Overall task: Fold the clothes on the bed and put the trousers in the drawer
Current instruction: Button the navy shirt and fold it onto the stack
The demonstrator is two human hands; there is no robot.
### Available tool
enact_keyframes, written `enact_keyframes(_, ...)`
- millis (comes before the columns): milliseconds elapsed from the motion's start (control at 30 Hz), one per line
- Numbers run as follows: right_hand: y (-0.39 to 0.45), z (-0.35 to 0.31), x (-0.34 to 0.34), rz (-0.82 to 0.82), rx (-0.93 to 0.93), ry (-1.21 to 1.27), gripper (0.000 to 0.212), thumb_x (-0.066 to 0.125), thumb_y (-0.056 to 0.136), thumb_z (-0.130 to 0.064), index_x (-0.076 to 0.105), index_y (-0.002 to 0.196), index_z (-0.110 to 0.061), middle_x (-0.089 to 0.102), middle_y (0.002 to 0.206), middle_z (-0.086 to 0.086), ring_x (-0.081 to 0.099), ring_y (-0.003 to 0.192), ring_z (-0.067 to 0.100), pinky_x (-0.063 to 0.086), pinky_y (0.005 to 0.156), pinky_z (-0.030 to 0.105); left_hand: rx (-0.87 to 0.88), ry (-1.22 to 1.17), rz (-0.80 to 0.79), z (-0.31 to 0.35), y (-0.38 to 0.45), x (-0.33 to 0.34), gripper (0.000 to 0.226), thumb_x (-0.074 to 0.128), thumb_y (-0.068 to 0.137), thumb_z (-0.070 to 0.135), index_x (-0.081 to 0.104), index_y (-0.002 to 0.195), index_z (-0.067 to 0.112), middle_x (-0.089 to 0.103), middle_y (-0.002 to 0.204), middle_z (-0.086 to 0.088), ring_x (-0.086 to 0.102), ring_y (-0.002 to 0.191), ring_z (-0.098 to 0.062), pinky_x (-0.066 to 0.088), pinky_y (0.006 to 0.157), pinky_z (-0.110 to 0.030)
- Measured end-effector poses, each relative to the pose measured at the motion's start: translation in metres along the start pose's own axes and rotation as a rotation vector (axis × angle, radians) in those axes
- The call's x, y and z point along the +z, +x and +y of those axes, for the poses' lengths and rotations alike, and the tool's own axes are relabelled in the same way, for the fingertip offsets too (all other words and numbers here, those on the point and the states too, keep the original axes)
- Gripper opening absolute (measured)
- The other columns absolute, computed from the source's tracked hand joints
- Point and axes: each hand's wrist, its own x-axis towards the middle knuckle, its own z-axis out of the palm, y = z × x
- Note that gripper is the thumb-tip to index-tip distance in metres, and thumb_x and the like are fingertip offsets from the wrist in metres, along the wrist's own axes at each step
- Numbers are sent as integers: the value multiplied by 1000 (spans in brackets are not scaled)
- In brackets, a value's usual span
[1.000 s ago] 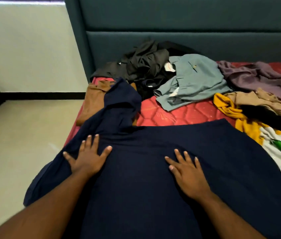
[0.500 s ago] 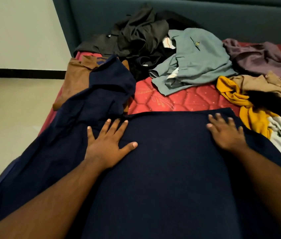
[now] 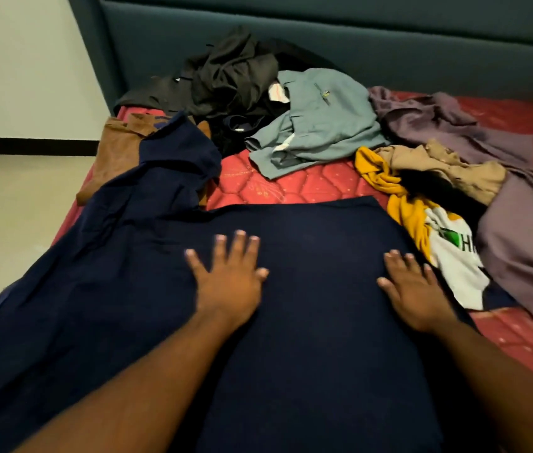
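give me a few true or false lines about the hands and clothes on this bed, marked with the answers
1. Both hands lie flat on the navy garment. True: left hand and right hand rest on it with straight fingers.
2. The right hand holds the yellow garment in its grip. False: it only rests on the navy cloth beside it.
3. The grey-green garment lies beyond the navy one. True.
4. The black clothes are folded in a neat stack. False: they lie crumpled near the headboard.
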Motion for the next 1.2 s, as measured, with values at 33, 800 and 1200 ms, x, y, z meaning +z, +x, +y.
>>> enact_keyframes(33, -6, -18, 5, 12, -106, 0, 76, 9, 92, -64, 18, 154, -20, 15, 161, -2, 12, 149, 22, 6, 120, 41, 110, -65, -7, 38, -6, 8, 62, 22, 101, 51, 1, 156, 30, -5, 164, 7, -8, 151, -22, -9, 110, -70)
enact_keyframes(800, 20, 67, -21, 140, 392, -254, 44, 41, 97, -27, 37, 141, -25, 37, 149, 9, 33, 137, 34, 27, 109, 52, 136, -37, 11, 78, -15, 54, 72, -9, 87, 64, -10, 153, 37, -8, 163, 12, -10, 150, -18, -7, 119, -54)
enact_keyframes(1200, -23, 22, -52, 30, 368, 255, 44, 65, 85, -18, 55, 128, -19, 60, 121, 11, 60, 109, 32, 50, 86, 36, 110, -51, -88, 86, -15, 44, 64, 12, 96, 54, -8, 154, 37, -10, 163, 11, -13, 150, -19, -7, 117, -60)
